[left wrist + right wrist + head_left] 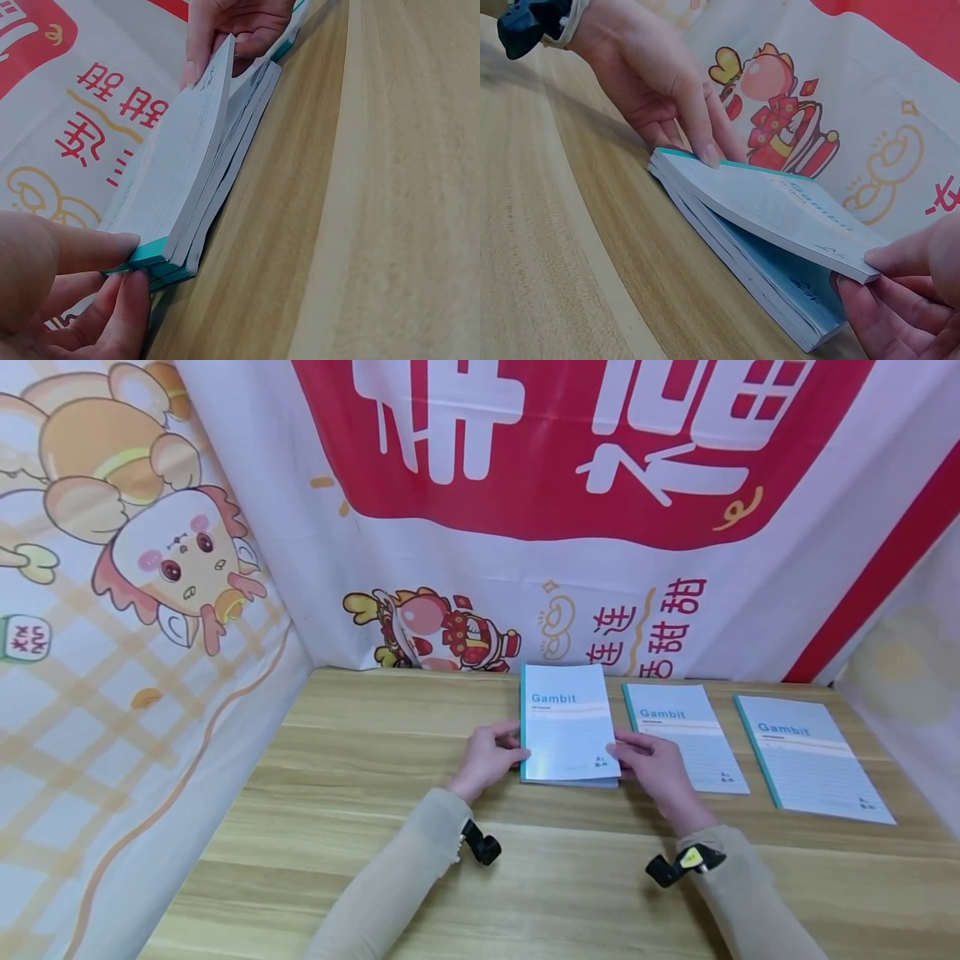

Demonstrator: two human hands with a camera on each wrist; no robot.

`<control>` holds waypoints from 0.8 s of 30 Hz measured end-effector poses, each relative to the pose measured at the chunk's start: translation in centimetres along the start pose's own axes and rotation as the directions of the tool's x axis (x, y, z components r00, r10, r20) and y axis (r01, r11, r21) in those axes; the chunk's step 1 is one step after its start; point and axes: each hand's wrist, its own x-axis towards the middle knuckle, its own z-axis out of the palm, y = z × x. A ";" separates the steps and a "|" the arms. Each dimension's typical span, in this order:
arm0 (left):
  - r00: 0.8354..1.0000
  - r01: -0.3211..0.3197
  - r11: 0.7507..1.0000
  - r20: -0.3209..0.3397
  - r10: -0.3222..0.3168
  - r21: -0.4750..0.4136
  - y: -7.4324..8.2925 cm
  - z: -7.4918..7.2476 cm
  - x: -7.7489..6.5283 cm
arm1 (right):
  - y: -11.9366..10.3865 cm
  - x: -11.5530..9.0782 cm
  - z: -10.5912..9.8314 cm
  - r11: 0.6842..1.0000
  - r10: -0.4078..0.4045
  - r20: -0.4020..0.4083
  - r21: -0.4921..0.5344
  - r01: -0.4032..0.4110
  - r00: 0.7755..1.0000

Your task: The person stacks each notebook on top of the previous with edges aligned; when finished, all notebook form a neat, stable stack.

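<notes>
A white notebook (567, 727) with a teal spine and "Gambit" on its cover lies over more notebooks (786, 283) of the same kind. Its right side is lifted, leaving a wedge-shaped gap above the pile. My left hand (487, 758) pinches the spine side near the front corner, thumb on the cover and fingers low against the spine. At the opposite front corner my right hand (657, 770) pinches the raised notebook, thumb on top and fingers underneath. The left wrist view shows the spines (161, 262) close together under the left thumb.
Two more matching notebooks lie flat to the right, a nearer one (686, 735) partly behind my right hand and a farther one (813, 756). Behind the wooden table (360, 877) hangs a printed cloth (450, 552); another patterned cloth (150, 710) borders the left side.
</notes>
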 end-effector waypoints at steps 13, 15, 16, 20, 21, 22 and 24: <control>1.000 0.010 0.998 0.017 -0.011 0.064 0.1 0.2 0.0 | 0.4 0.1 0.3 0.998 -0.023 -0.015 -0.067 0.022 1.000; 1.000 0.009 0.997 0.022 -0.011 0.077 0.1 0.2 0.0 | 0.4 0.2 0.3 0.998 -0.018 -0.017 -0.064 0.017 1.000; 1.000 0.007 0.997 0.024 -0.009 0.082 0.1 0.2 0.0 | 0.4 0.2 0.3 0.998 -0.017 -0.017 -0.061 0.016 1.000; 0.999 0.001 0.995 0.033 -0.005 0.102 0.2 0.2 0.0 | 0.3 0.2 0.4 0.998 -0.011 -0.015 -0.069 0.010 1.000; 0.999 0.001 0.995 0.035 -0.004 0.104 0.3 0.1 0.0 | 0.3 0.2 0.4 0.997 -0.013 -0.013 -0.080 0.012 1.000; 0.999 -0.001 0.994 0.036 -0.003 0.106 0.3 0.1 -0.1 | 0.3 0.2 0.5 0.995 -0.014 -0.012 -0.095 0.013 1.000; 0.999 0.003 0.994 0.038 -0.008 0.111 0.5 0.1 -0.2 | 0.2 0.2 0.5 0.991 -0.017 -0.012 -0.130 0.016 1.000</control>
